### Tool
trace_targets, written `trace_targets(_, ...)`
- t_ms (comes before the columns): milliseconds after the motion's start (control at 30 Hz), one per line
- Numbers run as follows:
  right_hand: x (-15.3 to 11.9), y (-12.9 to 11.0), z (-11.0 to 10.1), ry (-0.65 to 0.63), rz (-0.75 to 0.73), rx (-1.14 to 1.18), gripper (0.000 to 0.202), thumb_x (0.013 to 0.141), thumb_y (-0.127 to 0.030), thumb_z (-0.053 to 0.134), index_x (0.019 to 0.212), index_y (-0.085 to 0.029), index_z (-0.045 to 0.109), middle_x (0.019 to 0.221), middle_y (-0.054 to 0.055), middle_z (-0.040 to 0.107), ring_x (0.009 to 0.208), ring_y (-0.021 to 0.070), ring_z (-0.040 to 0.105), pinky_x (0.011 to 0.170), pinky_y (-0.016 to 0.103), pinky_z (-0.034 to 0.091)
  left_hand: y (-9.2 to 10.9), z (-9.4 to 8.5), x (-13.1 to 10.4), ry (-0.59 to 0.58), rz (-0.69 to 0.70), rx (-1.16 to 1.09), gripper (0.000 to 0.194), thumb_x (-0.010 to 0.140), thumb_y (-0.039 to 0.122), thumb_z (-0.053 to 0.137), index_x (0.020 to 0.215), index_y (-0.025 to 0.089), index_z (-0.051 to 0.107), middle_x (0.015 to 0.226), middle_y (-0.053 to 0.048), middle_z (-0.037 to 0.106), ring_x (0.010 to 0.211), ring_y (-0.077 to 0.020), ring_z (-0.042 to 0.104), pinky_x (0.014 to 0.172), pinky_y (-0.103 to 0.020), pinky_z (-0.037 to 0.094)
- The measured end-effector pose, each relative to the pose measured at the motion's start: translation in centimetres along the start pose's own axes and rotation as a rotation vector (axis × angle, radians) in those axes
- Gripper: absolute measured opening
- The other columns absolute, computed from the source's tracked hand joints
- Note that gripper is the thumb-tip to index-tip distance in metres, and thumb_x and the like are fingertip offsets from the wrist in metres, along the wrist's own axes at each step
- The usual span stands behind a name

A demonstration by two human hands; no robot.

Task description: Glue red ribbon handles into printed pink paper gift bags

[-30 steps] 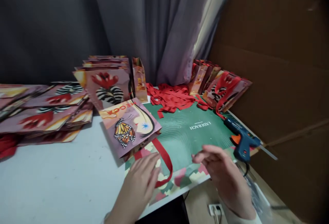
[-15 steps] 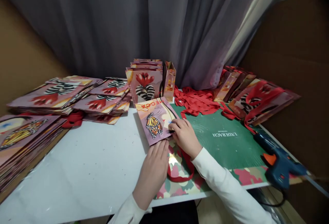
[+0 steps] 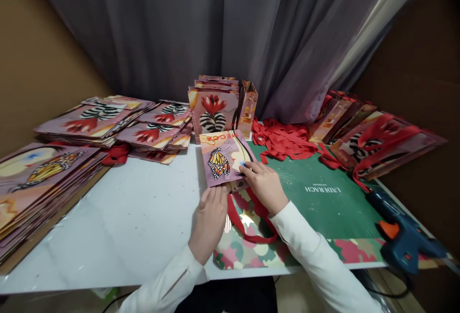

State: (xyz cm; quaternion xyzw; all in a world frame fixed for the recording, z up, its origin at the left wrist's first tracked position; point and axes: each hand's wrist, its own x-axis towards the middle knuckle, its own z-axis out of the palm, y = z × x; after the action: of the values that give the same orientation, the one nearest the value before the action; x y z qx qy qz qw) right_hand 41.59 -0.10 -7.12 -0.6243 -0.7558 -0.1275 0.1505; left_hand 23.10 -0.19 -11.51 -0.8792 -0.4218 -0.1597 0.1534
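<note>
At the left of the frame, I note stacks of purple printed paper bags (image 3: 53, 169) on a white marbled counter (image 3: 140, 226). In the centre, a purple paper bag with an orange butterfly (image 3: 224, 157) lies in front of upright purple bags (image 3: 213, 114). My left hand (image 3: 208, 224) has its fingers at the lower edge of the butterfly bag; I cannot tell whether this grip holds it. A looped red ribbon (image 3: 251, 238) curves below. My right hand (image 3: 268, 188) has its grip on the bag's right edge, fingers bent over the printed face. Further right are a heap of red ribbons (image 3: 283, 140), a green lettered sheet (image 3: 316, 212) and, lower right, a dark blue glue gun with an orange trigger (image 3: 402, 243).
</note>
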Motion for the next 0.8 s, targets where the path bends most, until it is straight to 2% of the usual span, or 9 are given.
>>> trace_targets(100,0.1,0.1,-0.4,-0.006,0.001,0.015,0.029,0.094,-0.018,0.052,0.121,-0.022,0.063,0.121,0.009,0.066,0.108,0.0256,0.059,0.087,0.037,0.048,-0.3,-0.2,-0.5,0.004,0.001,-0.079,0.051,0.087,0.0,0.029,0.13,0.012,0.055,0.131,-0.015,0.059,0.126,-0.0231,0.05,0.105,-0.041,0.032)
trace_targets(233,0.2,0.5,-0.9,-0.012,-0.004,0.037,0.03,0.094,-0.017,0.052,0.121,-0.021,0.063,0.122,0.01,0.066,0.11,0.0266,0.058,0.087,0.039,0.048,-1.1,-0.8,-1.3,0.013,0.077,-0.158,0.051,0.088,0.002,0.034,0.132,0.021,0.054,0.13,-0.009,0.061,0.124,-0.0193,0.052,0.106,-0.039,0.025)
trace_targets(367,0.5,0.8,-1.4,-0.02,-0.016,0.016,0.028,0.094,-0.016,0.051,0.119,-0.02,0.063,0.122,0.009,0.066,0.109,0.0257,0.059,0.088,0.037,0.048,-2.4,-0.9,-2.2,0.065,0.185,-0.2,0.048,0.09,0.012,0.043,0.135,0.029,0.052,0.139,-0.005,0.055,0.129,-0.0178,0.047,0.109,-0.037,0.019)
trace_targets(500,0.7,0.9,-1.7,-0.009,-0.027,-0.015,0.028,0.094,-0.016,0.051,0.118,-0.02,0.063,0.121,0.007,0.067,0.108,0.025,0.06,0.087,0.036,0.049,-4.0,-0.6,-2.5,0.089,0.301,-0.16,0.052,0.089,0.026,0.052,0.14,0.034,0.046,0.138,-0.003,0.055,0.131,-0.0223,0.042,0.112,-0.04,0.011)
trace_targets(567,0.8,0.9,-1.8,0.002,-0.029,-0.024,0.027,0.093,-0.016,0.053,0.117,-0.02,0.064,0.119,0.007,0.067,0.106,0.0245,0.061,0.086,0.036,0.05,-4.8,-0.6,-2.2,0.06,0.34,-0.173,0.058,0.085,0.03,0.057,0.141,0.036,0.044,0.141,-0.004,0.051,0.136,-0.0276,0.033,0.112,-0.045,0.008)
trace_targets(700,1.0,0.8,-1.9,0.012,-0.026,-0.022,0.025,0.093,-0.017,0.054,0.116,-0.021,0.064,0.118,0.007,0.068,0.103,0.0233,0.062,0.083,0.034,0.05,-6.0,-1.0,-1.4,-0.074,0.396,-0.255,0.066,0.081,0.027,0.058,0.142,0.04,0.041,0.156,-0.003,0.029,0.145,-0.039,0.011,0.109,-0.055,0.01)
trace_targets(800,1.1,0.7,-2.0,0.008,-0.02,0.01,0.025,0.093,-0.017,0.054,0.116,-0.021,0.064,0.118,0.008,0.067,0.105,0.0234,0.062,0.085,0.034,0.05,-6.3,-1.2,-1.0,-0.145,0.405,-0.285,0.07,0.08,0.018,0.052,0.144,0.041,0.037,0.158,-0.002,0.021,0.145,-0.0389,0.01,0.106,-0.055,0.019)
